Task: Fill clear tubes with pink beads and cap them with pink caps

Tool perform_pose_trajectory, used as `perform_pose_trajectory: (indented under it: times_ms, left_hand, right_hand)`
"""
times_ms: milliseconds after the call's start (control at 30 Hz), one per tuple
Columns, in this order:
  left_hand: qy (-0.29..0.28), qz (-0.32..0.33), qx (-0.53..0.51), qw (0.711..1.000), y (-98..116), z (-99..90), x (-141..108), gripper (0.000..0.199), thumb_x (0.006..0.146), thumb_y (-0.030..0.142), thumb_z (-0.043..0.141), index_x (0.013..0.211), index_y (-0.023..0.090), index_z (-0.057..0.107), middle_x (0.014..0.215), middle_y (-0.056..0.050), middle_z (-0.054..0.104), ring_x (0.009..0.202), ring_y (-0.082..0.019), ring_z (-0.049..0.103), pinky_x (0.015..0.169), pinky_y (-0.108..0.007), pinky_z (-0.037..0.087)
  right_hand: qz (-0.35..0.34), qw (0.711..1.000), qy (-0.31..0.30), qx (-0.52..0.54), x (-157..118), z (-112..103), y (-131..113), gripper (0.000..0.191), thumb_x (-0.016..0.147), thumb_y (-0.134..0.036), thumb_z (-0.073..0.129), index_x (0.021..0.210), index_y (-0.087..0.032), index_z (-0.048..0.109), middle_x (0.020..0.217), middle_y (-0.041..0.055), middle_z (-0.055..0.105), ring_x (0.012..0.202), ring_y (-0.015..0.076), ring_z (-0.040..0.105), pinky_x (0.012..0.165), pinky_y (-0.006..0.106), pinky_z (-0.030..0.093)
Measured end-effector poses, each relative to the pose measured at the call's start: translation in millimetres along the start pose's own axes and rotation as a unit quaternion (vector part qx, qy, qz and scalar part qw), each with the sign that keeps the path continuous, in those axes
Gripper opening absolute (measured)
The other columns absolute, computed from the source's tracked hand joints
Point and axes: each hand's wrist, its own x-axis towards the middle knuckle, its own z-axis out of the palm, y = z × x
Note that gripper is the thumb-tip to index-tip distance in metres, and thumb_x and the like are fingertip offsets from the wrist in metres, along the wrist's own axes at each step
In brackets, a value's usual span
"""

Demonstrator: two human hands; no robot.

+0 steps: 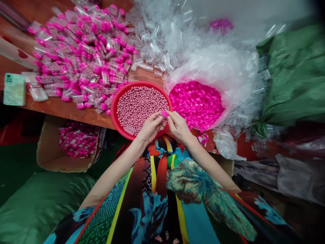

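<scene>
Over the front right rim of a red bowl (113, 112), my two hands meet at a small bright pink cap (165, 113). My left hand (151, 128) is closed, its thumb and forefinger at the cap's left side; whether its curled fingers also hold something is hidden. From the right, my right hand (179, 127) pinches the same cap. Small pink beads (142, 105) fill most of the bowl, and a clear tube (129, 129) lies on them near the front. Just right of the bowl, an open plastic bag (236, 64) holds many loose pink caps (196, 103).
A large heap of bead-filled tubes with pink caps (86, 57) covers the table's left. Clear tubes (162, 37) pile up behind the bag. A phone (14, 89) lies far left, a cardboard box (48, 152) stands below, and a green sack (294, 71) sits right.
</scene>
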Motion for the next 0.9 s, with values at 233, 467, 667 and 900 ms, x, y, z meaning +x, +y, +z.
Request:
perform_pose_trajectory:
  times_ms: [233,467,667,900]
  left_hand:
    - [0.030,0.025,0.038,0.999,10.1,-2.0,-3.2,0.013,0.085,0.030,0.078,0.098,0.029,0.075,0.081,-0.002,0.067,0.066,-0.016,0.056,0.058,-0.032,0.042]
    - [0.030,0.070,0.043,0.996,21.5,-6.5,-6.9,0.027,0.074,0.040,0.091,0.095,0.029,0.077,0.072,-0.002,0.064,0.063,-0.016,0.053,0.053,-0.030,0.036]
    - [0.027,0.050,0.061,0.997,27.0,-9.5,-8.1,0.022,0.077,0.038,0.090,0.091,0.026,0.078,0.076,-0.005,0.069,0.062,-0.015,0.052,0.051,-0.030,0.036]
    - [0.001,0.040,0.046,0.998,32.8,-16.8,-12.9,0.030,0.070,0.029,0.093,0.093,0.019,0.077,0.072,-0.001,0.064,0.058,-0.011,0.052,0.053,-0.025,0.039]
  right_hand:
    - [0.021,0.986,-0.078,-0.144,5.3,3.2,-16.8,0.049,0.107,-0.024,0.033,0.151,-0.011,0.052,0.127,0.0199,0.066,0.111,0.0293,0.069,0.097,0.043,0.062]
    - [0.029,0.959,-0.171,-0.223,16.4,-5.9,-41.4,0.056,0.109,-0.024,0.030,0.161,-0.006,0.039,0.134,0.0225,0.062,0.108,0.0305,0.069,0.090,0.041,0.063]
    - [-0.026,0.987,-0.148,-0.052,19.7,-12.7,-26.9,0.046,0.108,-0.025,0.042,0.151,-0.014,0.054,0.128,0.0174,0.067,0.116,0.0264,0.067,0.104,0.039,0.057]
    - [0.108,0.971,-0.005,0.214,35.3,-0.8,-9.7,0.038,0.105,-0.032,0.052,0.138,-0.015,0.062,0.117,0.0097,0.072,0.097,0.0162,0.068,0.094,0.030,0.058]
